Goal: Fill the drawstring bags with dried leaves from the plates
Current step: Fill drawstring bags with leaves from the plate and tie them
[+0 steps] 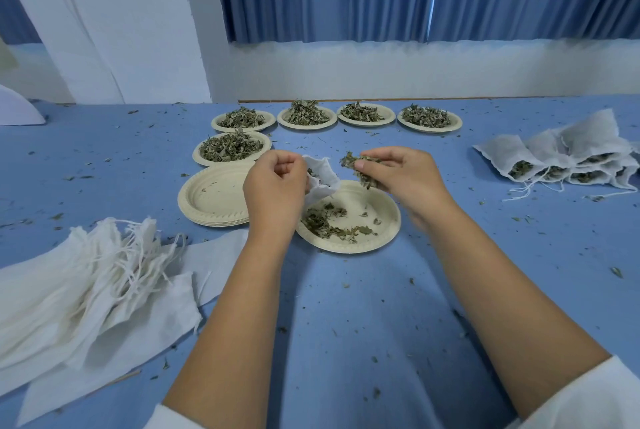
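The left hand [277, 186] has its grip clamped on the rim of a white bag [323, 182]. Its fingers curl round the cloth so the mouth gapes toward 3 o'clock and a little upward. The right hand [398, 175] pinches a clump of leaves [355, 163] between thumb and fingertips, its grip closed on them, with a few bits dangling below.

The move turns on one relation: the bag's mouth lies at 9 o'clock from the clump, just beside it but not touching. The bag's long axis runs from the mouth down toward 7 o'clock, under the left hand. The right hand is nearer the mouth, so it likely needs only a short carry toward 9 o'clock before letting go.

Both hang over the plate [388, 231] on the blue counter [346, 307], and a thin scatter of leaves lies toward the plate's 7 o'clock side. Anything spilled should drop back onto that plate.
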The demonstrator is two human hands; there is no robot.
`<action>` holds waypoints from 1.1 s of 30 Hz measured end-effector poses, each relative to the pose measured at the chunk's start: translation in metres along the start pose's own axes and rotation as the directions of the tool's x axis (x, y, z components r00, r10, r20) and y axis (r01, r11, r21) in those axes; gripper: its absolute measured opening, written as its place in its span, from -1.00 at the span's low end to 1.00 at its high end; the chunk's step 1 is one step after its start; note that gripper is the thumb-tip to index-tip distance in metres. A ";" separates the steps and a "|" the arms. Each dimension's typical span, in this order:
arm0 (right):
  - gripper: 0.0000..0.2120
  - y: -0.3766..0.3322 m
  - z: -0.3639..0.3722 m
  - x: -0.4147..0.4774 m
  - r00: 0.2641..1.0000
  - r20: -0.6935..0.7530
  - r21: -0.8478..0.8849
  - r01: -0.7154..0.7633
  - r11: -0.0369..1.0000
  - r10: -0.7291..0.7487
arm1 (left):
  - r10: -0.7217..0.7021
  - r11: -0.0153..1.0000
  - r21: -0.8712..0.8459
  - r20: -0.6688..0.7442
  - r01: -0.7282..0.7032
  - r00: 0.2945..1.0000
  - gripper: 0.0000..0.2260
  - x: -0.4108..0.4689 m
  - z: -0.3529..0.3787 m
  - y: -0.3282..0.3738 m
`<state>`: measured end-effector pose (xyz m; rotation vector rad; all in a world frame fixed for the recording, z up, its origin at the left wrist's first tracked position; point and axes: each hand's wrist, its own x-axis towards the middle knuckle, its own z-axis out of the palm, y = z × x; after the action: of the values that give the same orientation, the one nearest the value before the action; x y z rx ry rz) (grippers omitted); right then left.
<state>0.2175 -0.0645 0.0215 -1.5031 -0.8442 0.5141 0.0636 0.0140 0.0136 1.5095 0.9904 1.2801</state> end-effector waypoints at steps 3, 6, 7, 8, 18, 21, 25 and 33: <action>-0.84 -0.005 -0.002 0.000 0.999 0.006 0.123 -0.032 0.992 0.031 | 0.013 0.999 0.031 0.023 -0.013 1.000 -0.89 -0.001 0.002 -0.001; -0.85 -0.009 -0.002 -0.002 0.997 0.081 0.135 -0.009 0.991 -0.002 | 0.027 0.998 0.049 0.059 -0.029 0.998 -0.90 -0.002 0.005 -0.003; -0.85 -0.010 -0.001 -0.004 0.994 0.108 0.096 0.020 0.995 -0.030 | 0.029 0.999 0.044 0.068 -0.032 0.997 -0.91 -0.003 0.006 -0.003; -0.85 -0.011 0.000 -0.005 0.989 0.136 0.038 0.056 0.998 -0.061 | 0.030 0.999 0.040 0.075 -0.034 0.997 -0.91 -0.003 0.006 -0.003; -0.84 0.003 0.023 -0.012 0.981 0.111 -0.418 0.192 0.888 -0.160 | 0.026 0.992 0.111 0.291 -0.061 0.956 -0.92 -0.007 0.010 -0.002; -0.86 0.010 0.029 -0.010 0.993 -0.002 -0.346 0.111 0.932 -0.119 | 0.005 0.991 0.124 0.314 -0.046 0.949 -0.94 -0.008 0.012 -0.002; -0.81 0.012 0.034 -0.011 0.989 -0.065 -0.311 0.109 0.944 -0.136 | -0.009 0.992 0.122 0.314 -0.031 0.949 -0.89 -0.008 0.011 -0.001; -0.86 0.005 0.029 -0.011 0.994 0.102 -0.138 0.051 0.989 -0.037 | -0.060 0.996 0.079 0.215 0.044 0.975 -0.90 -0.004 0.008 -0.003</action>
<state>0.1898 -0.0537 0.0115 -1.5940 -1.0067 0.5086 0.0708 0.0103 0.0087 1.6308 0.9362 1.0265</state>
